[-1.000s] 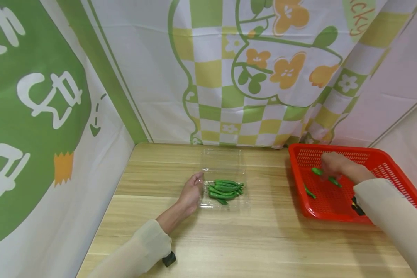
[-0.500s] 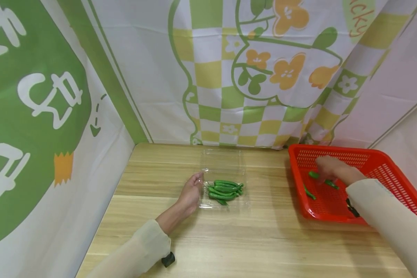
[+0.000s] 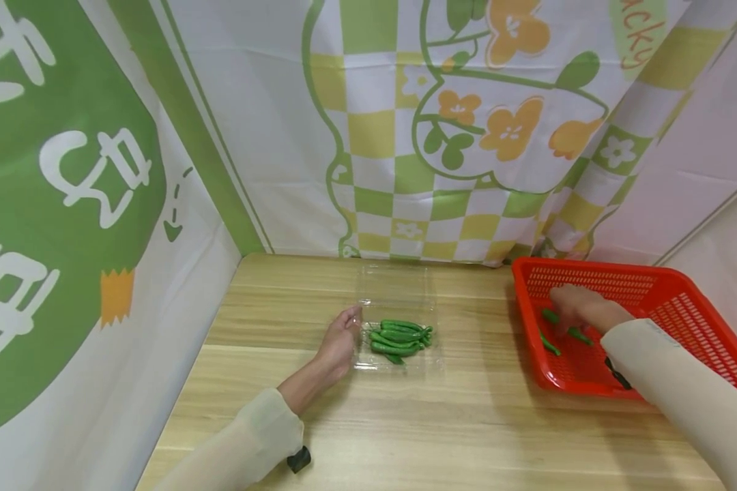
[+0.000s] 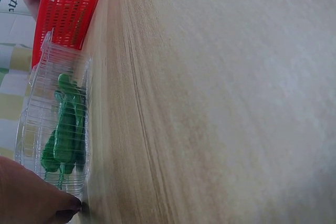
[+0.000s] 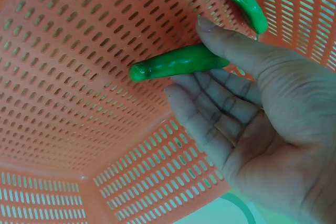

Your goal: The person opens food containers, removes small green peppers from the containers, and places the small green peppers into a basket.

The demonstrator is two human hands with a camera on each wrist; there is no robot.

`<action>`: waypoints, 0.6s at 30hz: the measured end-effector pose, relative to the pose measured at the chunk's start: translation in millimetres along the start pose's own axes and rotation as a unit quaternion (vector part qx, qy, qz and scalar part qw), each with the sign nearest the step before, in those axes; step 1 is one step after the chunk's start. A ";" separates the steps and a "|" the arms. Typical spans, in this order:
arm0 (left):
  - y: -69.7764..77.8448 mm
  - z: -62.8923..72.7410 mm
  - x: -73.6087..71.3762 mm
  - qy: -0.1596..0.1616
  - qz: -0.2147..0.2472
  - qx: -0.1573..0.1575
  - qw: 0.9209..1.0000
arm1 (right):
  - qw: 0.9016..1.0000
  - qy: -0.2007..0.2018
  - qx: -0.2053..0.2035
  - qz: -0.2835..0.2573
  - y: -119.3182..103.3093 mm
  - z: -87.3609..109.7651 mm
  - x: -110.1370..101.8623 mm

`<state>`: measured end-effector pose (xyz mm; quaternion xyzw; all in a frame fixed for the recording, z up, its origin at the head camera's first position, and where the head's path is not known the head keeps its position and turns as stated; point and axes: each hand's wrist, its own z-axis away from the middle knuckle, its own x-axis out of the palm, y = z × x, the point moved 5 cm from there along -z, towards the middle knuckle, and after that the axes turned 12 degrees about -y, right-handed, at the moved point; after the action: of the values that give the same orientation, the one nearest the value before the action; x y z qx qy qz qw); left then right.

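A green pepper (image 5: 170, 64) sits in the pinch of my right hand (image 3: 580, 308), inside the red basket (image 3: 577, 376) at the right of the table (image 3: 442, 429). Compared with a second ago, the pepper and my hand have come across the basket together — leftward and a little nearer to me. The hand is only partly closed: my thumb lies over one end of the pepper and my fingers come in from the other side, leaving the rest of its length sticking out. Whether it hangs free of the basket's floor, I cannot tell. Beside it, a second, curved pepper (image 3: 549, 344) lies near the basket's left wall, unmoved over that same second.

Well apart to the left — also where it was — stands a clear plastic box (image 3: 399, 314), a bunch of green peppers (image 3: 400, 337) lying side by side in it, its lid (image 3: 396, 281) open and laid back. My left hand (image 3: 338, 344) holds the box's left edge, fingertips at its wall. Beyond the table hangs a checked, flowered cloth (image 3: 454, 204).
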<state>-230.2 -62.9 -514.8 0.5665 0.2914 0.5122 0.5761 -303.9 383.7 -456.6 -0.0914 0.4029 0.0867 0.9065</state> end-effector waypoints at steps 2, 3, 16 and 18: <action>-0.3 0.1 0.4 -0.001 -0.001 0.003 1.000 | 1.000 0.000 0.001 0.013 0.4 -3.2 1.7; -0.2 0.2 0.7 -0.001 -0.002 0.004 1.000 | 1.000 -0.001 -0.002 0.017 7.9 -10.9 5.1; 1.5 -0.4 1.5 -0.002 -0.002 0.005 1.000 | 0.999 -0.011 -0.027 0.016 20.8 -28.3 12.6; 1.1 -0.7 1.3 0.000 -0.002 0.003 1.000 | 0.999 -0.011 -0.030 0.008 9.5 -17.8 8.5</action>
<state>-230.7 -61.6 -513.5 0.5680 0.2939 0.5098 0.5754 -313.3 389.4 -475.6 -0.1141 0.3909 0.1066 0.9071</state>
